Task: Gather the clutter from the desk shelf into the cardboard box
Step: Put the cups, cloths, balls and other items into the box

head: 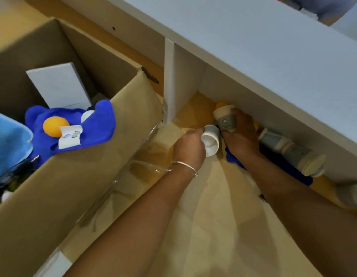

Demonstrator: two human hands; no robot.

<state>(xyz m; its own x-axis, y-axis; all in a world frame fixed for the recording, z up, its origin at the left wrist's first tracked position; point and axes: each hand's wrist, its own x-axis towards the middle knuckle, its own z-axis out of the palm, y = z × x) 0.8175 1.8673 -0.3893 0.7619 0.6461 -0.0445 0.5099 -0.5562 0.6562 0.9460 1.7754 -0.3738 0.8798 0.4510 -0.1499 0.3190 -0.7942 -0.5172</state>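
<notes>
The open cardboard box (121, 108) stands at the left, holding a blue plush toy (73, 126) with an orange beak, a white flat box (59, 86) and light blue fabric (7, 144). Both hands reach under the white desk shelf (263, 62). My left hand (189, 146) grips a small white and grey cup (210, 140). My right hand (241, 134) holds a cream cup with a grey sleeve (225, 119), tilted on its side. Further right under the shelf lie a grey and cream bottle (293, 152) and a piece of blue fabric (299, 176).
A white upright divider (169, 82) separates the shelf bay from the box. The box's near flap (93, 186) hangs open with loose clear tape. An orange object (221, 104) sits behind the cream cup. The wooden desk surface (213, 226) lies under my arms.
</notes>
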